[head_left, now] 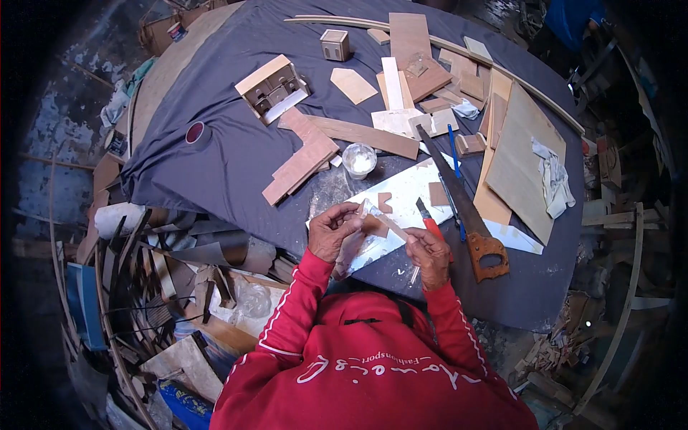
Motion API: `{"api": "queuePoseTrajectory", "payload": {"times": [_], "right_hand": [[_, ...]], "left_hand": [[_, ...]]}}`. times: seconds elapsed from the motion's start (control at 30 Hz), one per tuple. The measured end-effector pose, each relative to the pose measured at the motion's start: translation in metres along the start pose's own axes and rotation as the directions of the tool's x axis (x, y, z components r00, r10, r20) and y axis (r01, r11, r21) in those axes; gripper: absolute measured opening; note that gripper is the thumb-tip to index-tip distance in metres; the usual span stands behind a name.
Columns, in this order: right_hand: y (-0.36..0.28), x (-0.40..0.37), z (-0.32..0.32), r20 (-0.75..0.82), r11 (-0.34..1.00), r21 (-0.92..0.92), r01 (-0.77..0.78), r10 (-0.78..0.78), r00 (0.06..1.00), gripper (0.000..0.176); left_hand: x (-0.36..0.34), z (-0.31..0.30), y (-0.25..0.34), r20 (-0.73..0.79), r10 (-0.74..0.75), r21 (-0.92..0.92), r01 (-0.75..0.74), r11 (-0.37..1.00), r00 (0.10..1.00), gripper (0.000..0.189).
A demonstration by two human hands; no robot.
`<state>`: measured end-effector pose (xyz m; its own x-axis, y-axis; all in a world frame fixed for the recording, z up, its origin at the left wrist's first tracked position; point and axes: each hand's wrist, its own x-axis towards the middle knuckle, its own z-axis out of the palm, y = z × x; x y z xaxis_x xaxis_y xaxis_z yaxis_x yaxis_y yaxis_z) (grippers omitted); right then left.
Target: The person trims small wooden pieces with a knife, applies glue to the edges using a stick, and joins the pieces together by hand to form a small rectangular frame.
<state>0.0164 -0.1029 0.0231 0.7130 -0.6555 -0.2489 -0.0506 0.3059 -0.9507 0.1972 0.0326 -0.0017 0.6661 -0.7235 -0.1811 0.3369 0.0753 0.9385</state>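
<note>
My left hand (335, 231) is closed in a pinch beside the upper end of a thin, pale strip (387, 224). Whether its fingertips touch the strip, or hold something small, I cannot make out. The strip's lower end is between the fingers of my right hand (430, 256). Beneath both hands lies a white board (405, 183) with smears on it. A small brown notched piece (385, 203) rests on this board, beyond the strip. Close to my right hand is a red-handled knife (432, 227). A tub of white paste (359, 160) stands past my left hand.
A handsaw (467, 208) and a blue hacksaw (453, 183) lie to the right. Plywood sheets (527, 158) and offcuts cover the right and far side. A small wooden cabinet (272, 89) and a round container (195, 132) sit at left on the dark cloth (236, 168).
</note>
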Motion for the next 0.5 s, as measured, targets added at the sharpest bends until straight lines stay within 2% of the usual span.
{"api": "queuePoseTrajectory", "payload": {"times": [0.07,0.17,0.37,0.5], "right_hand": [[0.002,-0.001,0.001,-0.002,1.000,0.012,-0.007,0.007,1.000,0.021],[0.002,-0.002,0.002,0.028,0.951,0.272,-0.147,0.145,0.989,0.022],[0.010,0.001,0.010,0.110,0.902,0.367,-0.228,0.202,0.973,0.024],[0.017,-0.001,0.012,0.102,0.882,0.393,-0.260,0.239,0.966,0.023]], "left_hand": [[0.000,0.001,0.000,-0.010,0.011,-0.004,-0.011,1.000,1.000,0.036],[-0.001,0.001,0.003,0.001,0.026,-0.002,-0.026,1.000,1.000,0.034],[0.001,0.000,-0.002,0.000,0.020,-0.002,-0.020,1.000,1.000,0.033],[0.002,0.001,-0.002,-0.048,0.016,-0.024,-0.017,1.000,0.999,0.033]]}}
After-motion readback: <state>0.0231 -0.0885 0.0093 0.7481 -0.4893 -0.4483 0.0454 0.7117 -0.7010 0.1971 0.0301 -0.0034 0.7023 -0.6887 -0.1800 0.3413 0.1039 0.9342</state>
